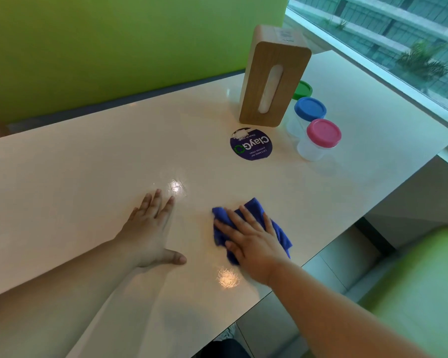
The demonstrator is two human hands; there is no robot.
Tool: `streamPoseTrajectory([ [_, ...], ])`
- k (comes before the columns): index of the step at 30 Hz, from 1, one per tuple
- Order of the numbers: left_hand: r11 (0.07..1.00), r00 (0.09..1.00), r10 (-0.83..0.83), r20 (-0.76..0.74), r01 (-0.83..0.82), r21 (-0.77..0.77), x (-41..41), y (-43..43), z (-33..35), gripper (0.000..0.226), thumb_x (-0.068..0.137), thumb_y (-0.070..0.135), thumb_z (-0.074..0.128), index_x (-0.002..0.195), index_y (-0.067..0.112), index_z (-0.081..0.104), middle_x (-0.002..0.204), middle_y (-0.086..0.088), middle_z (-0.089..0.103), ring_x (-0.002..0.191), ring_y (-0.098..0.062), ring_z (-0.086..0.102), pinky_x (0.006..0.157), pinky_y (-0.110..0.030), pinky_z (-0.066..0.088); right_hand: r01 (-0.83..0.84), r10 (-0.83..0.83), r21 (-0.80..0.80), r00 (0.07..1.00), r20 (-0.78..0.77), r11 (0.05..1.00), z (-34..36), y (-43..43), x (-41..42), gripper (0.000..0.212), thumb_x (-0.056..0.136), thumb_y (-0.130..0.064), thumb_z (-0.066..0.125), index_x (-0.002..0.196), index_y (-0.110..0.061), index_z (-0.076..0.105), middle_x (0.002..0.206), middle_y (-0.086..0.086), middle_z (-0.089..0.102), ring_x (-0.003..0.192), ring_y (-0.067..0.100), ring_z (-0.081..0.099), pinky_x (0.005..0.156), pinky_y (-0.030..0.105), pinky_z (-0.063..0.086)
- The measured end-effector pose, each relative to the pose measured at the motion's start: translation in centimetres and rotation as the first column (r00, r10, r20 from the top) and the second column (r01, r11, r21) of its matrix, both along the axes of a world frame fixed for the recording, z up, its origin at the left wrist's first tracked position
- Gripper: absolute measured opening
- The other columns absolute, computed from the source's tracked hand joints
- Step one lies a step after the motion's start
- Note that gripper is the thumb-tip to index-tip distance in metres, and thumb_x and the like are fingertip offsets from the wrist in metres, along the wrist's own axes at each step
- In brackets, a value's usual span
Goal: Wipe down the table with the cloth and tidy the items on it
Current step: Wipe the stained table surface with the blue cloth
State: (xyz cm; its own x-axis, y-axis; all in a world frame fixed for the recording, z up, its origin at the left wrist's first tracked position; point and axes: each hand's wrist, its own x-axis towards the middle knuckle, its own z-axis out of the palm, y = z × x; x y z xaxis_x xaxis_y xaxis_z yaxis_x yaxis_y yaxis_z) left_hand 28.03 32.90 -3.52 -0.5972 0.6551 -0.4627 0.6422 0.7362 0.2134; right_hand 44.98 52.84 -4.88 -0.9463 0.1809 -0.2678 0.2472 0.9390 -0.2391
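Observation:
A blue cloth [278, 232] lies bunched on the glossy white table [88, 177], near its right edge. My right hand [248, 240] presses flat on the cloth with straight fingers. My left hand [150, 233] rests flat on the bare table to the left of it, fingers spread. A wooden tissue box [274, 76] stands upright at the far right. Beside it stand three clear jars with a pink lid [323, 133], a blue lid [310, 109] and a green lid [303, 89], the last partly hidden behind the box.
A round purple sticker [251, 148] lies on the table in front of the tissue box. A green wall [114, 42] backs the table. A window [398, 42] runs along the right. A green seat [422, 285] sits below the table's right edge.

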Motion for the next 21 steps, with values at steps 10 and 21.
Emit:
streamPoseTrajectory([
  [10,1.000,1.000,0.008,-0.019,-0.008,0.008,0.1,0.0,-0.2,0.141,0.049,0.083,0.063,0.144,0.027,-0.025,0.151,-0.004,-0.034,0.142,-0.021,-0.026,0.118,-0.037,-0.001,-0.009,0.006,-0.068,0.999,-0.049,0.998,0.3,-3.4,1.2,0.055,0.090,-0.049,0.004,0.145,-0.053,0.005,0.149,-0.029,-0.013,0.139,0.004,-0.023,0.111,0.042,-0.022],
  [21,0.998,0.989,0.069,-0.129,-0.069,0.006,-0.2,-2.5,0.6,0.113,0.068,0.080,0.050,0.149,0.026,-0.007,0.158,-0.003,-0.018,0.144,-0.025,-0.018,0.118,-0.045,0.010,0.376,-0.779,-0.889,0.626,0.034,0.263,3.7,-0.3,-0.9,0.030,0.102,-0.024,0.038,0.126,-0.037,0.053,0.129,-0.007,0.057,0.116,0.007,0.054,0.096,0.020,0.042],
])
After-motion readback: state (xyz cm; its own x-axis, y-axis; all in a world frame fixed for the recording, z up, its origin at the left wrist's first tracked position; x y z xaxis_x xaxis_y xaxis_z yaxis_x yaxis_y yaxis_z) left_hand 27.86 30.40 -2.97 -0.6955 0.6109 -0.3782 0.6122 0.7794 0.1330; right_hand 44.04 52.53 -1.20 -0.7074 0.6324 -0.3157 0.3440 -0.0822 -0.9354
